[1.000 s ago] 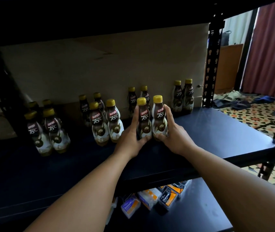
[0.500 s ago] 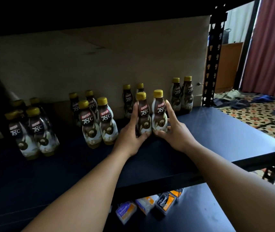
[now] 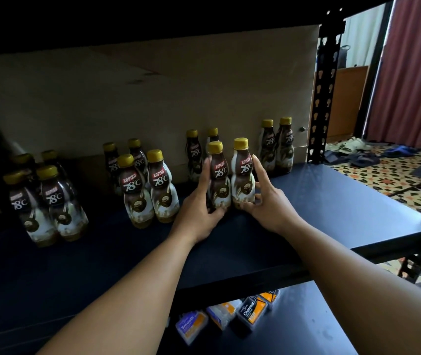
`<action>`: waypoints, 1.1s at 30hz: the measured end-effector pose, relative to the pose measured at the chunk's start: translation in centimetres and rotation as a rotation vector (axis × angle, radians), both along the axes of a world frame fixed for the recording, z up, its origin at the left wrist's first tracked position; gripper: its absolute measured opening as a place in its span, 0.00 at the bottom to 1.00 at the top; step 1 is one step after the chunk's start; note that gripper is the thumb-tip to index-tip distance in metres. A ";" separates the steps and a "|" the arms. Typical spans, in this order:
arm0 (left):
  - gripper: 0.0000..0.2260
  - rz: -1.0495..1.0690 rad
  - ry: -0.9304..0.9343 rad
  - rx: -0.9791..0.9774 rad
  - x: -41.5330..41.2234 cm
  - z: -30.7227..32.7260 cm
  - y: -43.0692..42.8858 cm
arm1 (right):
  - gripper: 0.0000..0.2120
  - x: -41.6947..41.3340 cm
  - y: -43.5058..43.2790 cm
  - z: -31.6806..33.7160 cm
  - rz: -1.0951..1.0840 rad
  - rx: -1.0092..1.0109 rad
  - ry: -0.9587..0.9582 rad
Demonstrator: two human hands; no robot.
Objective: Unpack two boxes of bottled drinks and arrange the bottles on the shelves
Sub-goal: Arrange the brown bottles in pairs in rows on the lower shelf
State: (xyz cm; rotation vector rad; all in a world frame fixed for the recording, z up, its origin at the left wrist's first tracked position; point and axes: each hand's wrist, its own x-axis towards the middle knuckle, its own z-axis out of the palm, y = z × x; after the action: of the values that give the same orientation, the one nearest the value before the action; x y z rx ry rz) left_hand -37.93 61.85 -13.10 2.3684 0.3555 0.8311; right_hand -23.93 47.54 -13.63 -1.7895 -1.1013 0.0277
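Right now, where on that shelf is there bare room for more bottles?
Bare shelf lies right of the held bottles, up to the black post, and along the front edge. Crowded: the back row and the left-side clusters.

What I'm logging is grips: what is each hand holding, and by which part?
Left hand grips the left front bottle around its lower body; right hand holds the right front bottle by its lower body, thumb at base.

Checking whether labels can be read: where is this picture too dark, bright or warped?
Head view: deep shadow dims the leftmost bottles and the left of the shelf; daylight brightens the curtain; the wide lens tilts the post; labels on the two held bottles read sharply.
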 end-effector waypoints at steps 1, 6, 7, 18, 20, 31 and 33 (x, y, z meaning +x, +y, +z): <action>0.51 -0.002 -0.003 -0.001 0.0 0.0 0.0 | 0.54 0.0 0.0 0.0 -0.003 0.001 -0.001; 0.51 -0.004 -0.015 -0.022 0.0 -0.1 0.1 | 0.54 0.0 0.0 0.1 0.001 -0.007 -0.004; 0.51 -0.001 -0.014 -0.022 0.0 -0.1 0.1 | 0.54 0.0 0.0 0.1 0.004 -0.006 -0.002; 0.50 0.012 -0.008 0.001 -0.1 -0.1 0.1 | 0.54 0.4 0.4 -0.2 -0.003 -0.005 0.008; 0.50 0.018 -0.009 0.003 0.0 -0.1 0.1 | 0.54 0.4 0.4 -0.2 -0.002 0.000 0.005; 0.51 0.027 0.002 -0.005 0.0 -0.3 0.1 | 0.55 0.2 0.2 -0.1 -0.007 -0.030 0.028; 0.52 0.035 0.012 -0.003 -0.1 -0.2 0.1 | 0.58 0.3 0.2 0.0 -0.015 -0.054 0.040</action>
State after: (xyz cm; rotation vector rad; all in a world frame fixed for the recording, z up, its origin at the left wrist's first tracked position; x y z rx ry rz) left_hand -38.03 61.94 -13.28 2.3714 0.4046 0.8320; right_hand -23.62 47.73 -13.67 -1.8372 -1.0677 0.0844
